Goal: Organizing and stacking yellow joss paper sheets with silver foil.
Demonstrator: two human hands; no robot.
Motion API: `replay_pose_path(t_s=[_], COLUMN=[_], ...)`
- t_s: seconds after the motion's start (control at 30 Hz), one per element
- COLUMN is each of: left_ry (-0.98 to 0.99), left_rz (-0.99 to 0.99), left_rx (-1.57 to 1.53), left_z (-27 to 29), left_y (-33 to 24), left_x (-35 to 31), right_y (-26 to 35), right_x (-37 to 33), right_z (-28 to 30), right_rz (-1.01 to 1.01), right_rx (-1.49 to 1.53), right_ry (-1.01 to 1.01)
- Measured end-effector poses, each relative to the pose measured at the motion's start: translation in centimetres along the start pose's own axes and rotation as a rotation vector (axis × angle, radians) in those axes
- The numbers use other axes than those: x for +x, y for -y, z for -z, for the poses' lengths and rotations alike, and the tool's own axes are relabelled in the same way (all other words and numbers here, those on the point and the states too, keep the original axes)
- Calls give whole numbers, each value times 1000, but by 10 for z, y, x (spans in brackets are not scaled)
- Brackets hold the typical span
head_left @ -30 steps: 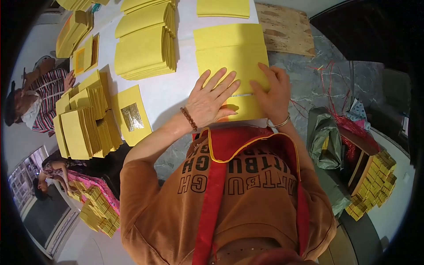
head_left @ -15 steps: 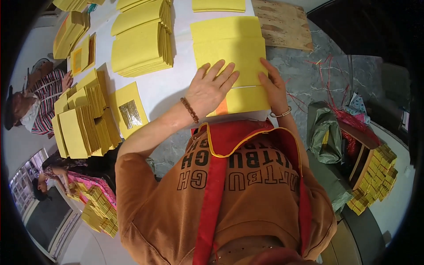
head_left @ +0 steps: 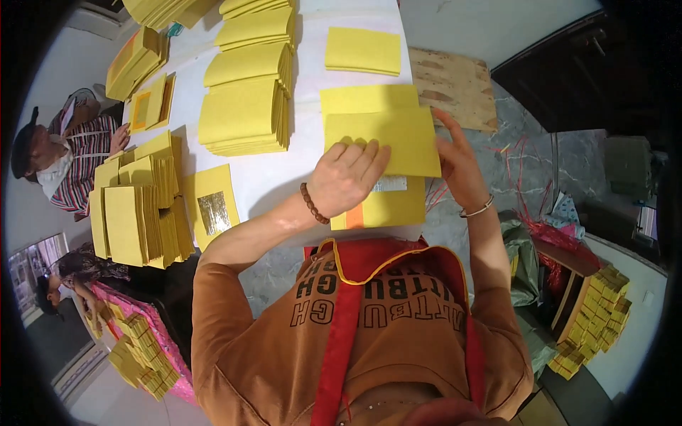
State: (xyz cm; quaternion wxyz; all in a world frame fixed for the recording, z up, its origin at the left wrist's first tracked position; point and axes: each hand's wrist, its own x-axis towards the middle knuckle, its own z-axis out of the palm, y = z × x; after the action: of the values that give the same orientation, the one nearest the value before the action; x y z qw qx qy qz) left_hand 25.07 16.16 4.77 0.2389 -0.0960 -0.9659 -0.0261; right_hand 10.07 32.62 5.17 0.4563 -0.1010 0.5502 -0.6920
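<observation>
A yellow paper sheet (head_left: pixel 380 131) is raised at its near edge above a yellow paper stack (head_left: pixel 391 209) on the white-covered table. My left hand (head_left: pixel 352 169) lies over the near left part of the sheet, fingers curled onto its edge. At the sheet's right side is my right hand (head_left: pixel 460 162), its thumb and index finger spread along the edge and touching it. Under the raised edge show a pale printed patch (head_left: pixel 389 183) and an orange strip (head_left: pixel 354 217) on the stack. My left fingertips are partly hidden.
Folded yellow paper stacks (head_left: pixel 241 113) stand left of my work, with another flat stack (head_left: pixel 362 51) beyond it. A yellow sheet with a foil square (head_left: pixel 213 211) lies at left. A person in a striped top (head_left: pixel 78 160) is across the table. Yellow bundles (head_left: pixel 597 312) sit at right.
My left hand has gone from lying flat to curling its fingers on the sheet. The sheet's near edge has lifted away from me, baring the pale patch. The view has shifted.
</observation>
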Motion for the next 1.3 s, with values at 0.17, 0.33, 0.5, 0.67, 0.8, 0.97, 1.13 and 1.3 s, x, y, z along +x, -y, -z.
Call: replay_pose_path(t_s=[0.17,0.33,0.5,0.67,0.8,0.97,1.13,1.3], left_ry=[-141,-143,48,140,137,144,147,145], left_rz=[80,285,371,408,415,430,419,422], left_rx=[138,-37,-192,-258,-333,-307,-298,-279], left_z=[16,1,-16,-30,-32,-31,-32,-30], left_y=[10,-8,-13,-13,-10,-10,-10,-11], left_x=[10,-4,-23,-39,-35,-40,-38,-39], right_y=[36,54,-8,-45,-53,-46,-47,-53], right_x=[45,153,258,301,317,299,285,267], right_z=[-13,13,31,47,77,57,48,18], right_rz=[313,392,285,322,413,372,422,595], right_rx=[-222,-255,-307,-666,-743,-584,-1014,-1540], right_ry=[52,-11,-171,-233,-271,-165,-288,-728])
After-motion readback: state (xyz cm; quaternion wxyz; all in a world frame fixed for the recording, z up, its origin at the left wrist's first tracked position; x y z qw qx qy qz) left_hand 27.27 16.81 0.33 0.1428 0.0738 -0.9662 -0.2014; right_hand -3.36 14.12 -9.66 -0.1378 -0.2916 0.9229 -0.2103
